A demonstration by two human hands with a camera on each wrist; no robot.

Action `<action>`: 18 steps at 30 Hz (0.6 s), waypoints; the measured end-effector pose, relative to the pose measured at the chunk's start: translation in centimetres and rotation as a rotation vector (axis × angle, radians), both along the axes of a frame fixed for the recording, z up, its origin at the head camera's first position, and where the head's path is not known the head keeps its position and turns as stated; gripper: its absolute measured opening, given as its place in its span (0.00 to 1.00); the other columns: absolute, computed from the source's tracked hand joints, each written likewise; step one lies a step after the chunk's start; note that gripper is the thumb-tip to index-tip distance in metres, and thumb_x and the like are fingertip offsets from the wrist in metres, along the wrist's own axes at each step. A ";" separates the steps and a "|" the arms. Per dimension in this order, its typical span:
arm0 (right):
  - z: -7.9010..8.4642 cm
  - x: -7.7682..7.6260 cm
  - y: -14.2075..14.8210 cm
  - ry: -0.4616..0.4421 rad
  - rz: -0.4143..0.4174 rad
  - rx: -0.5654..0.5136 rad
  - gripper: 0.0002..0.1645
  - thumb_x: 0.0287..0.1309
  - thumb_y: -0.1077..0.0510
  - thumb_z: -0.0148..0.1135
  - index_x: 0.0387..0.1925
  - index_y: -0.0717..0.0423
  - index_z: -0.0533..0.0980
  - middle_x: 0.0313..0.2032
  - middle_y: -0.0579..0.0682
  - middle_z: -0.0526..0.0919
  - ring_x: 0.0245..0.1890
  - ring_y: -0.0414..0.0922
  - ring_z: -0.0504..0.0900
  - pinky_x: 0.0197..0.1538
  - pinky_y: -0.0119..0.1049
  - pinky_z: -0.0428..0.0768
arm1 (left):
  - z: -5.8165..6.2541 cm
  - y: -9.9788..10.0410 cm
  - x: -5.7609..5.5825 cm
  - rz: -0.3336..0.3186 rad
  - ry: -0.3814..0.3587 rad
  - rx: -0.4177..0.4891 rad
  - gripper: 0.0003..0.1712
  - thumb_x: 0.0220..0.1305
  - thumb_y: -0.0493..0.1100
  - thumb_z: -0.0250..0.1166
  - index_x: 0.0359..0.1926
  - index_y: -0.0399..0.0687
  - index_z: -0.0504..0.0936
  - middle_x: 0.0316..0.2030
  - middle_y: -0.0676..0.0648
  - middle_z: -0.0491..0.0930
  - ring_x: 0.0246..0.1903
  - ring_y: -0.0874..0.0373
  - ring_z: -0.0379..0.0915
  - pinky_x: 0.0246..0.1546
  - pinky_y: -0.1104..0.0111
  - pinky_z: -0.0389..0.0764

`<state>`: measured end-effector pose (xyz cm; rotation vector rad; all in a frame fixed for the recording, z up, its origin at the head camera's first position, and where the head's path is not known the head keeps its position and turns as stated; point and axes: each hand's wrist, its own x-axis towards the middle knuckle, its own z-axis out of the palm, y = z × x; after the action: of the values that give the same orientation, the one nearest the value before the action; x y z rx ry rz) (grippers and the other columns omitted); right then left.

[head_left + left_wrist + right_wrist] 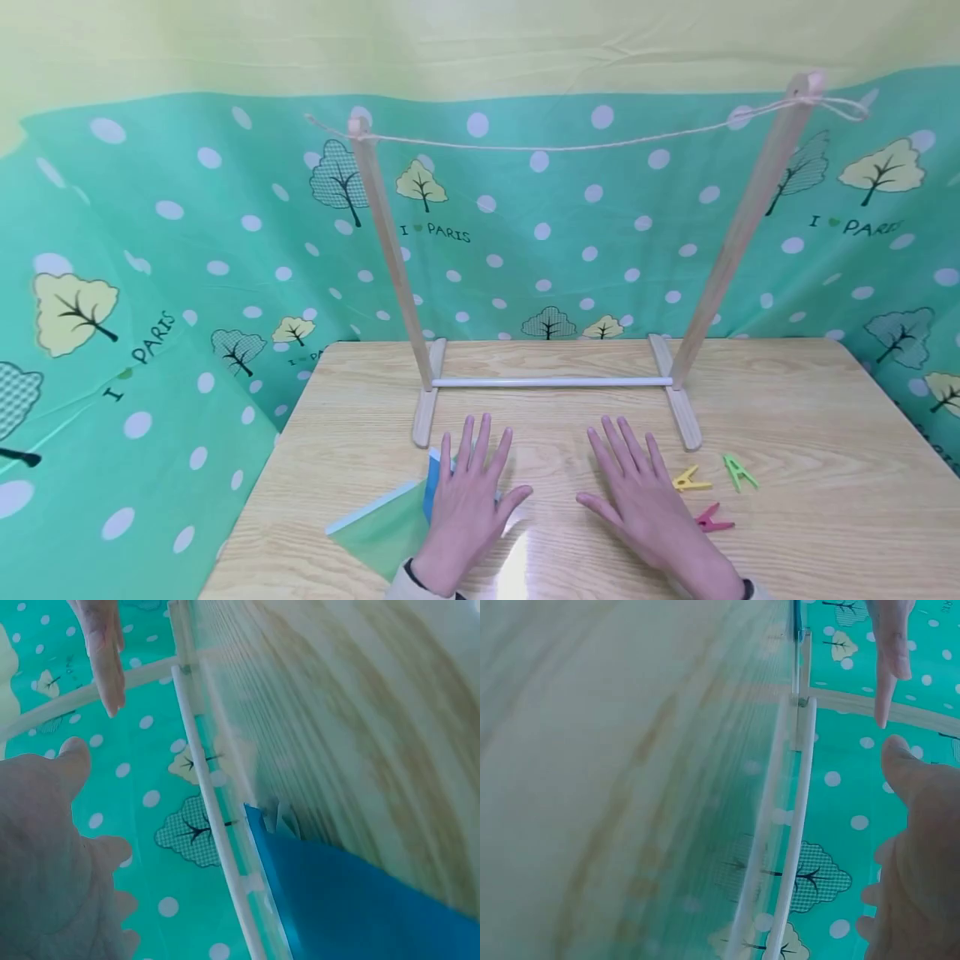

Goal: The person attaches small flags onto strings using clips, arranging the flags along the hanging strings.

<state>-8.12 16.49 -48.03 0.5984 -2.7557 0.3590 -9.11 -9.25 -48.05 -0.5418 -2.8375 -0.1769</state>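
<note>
My left hand [471, 498] is palm down with its fingers straight and spread, holding nothing. Below it, partly covered by the hand, lie a translucent green sheet [393, 523] with a pale blue edge and a blue sheet [431, 487]. In the left wrist view the blue sheet [337, 892] spreads along the tabletop under the hand. My right hand [647, 504] is likewise palm down, fingers straight and thumb out, with nothing in it. Just right of it lie a yellow clothespin [688, 482], a pink clothespin [714, 520] and a green clothespin [738, 472].
Behind the hands stands a wooden frame with a left post [392, 258], a right post [742, 233] and a white crossbar [551, 382]. A sagging string [540, 148] joins the post tops. The wooden table [810, 417] meets a green printed curtain [495, 275] at the back.
</note>
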 end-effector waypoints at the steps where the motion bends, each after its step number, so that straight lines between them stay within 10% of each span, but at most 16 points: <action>1: 0.0 0.0 0.0 0.003 0.001 0.002 0.49 0.67 0.34 0.54 0.78 0.53 0.51 0.76 0.60 0.53 0.75 0.61 0.51 0.78 0.53 0.37 | 0.0 0.0 0.0 0.000 0.003 0.002 0.42 0.71 0.72 0.43 0.77 0.57 0.58 0.78 0.41 0.47 0.77 0.42 0.37 0.73 0.43 0.35; 18: 1.3 -0.4 0.9 -0.051 0.001 -0.002 0.49 0.67 0.35 0.55 0.77 0.57 0.51 0.75 0.60 0.55 0.75 0.61 0.53 0.78 0.50 0.39 | 0.9 -1.0 0.2 0.012 0.020 0.065 0.43 0.69 0.69 0.52 0.76 0.56 0.59 0.77 0.41 0.49 0.77 0.40 0.39 0.72 0.41 0.38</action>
<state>-8.52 17.39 -46.77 0.5979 -2.8035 0.3827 -8.93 -10.24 -47.17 -0.5102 -2.8038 -0.2584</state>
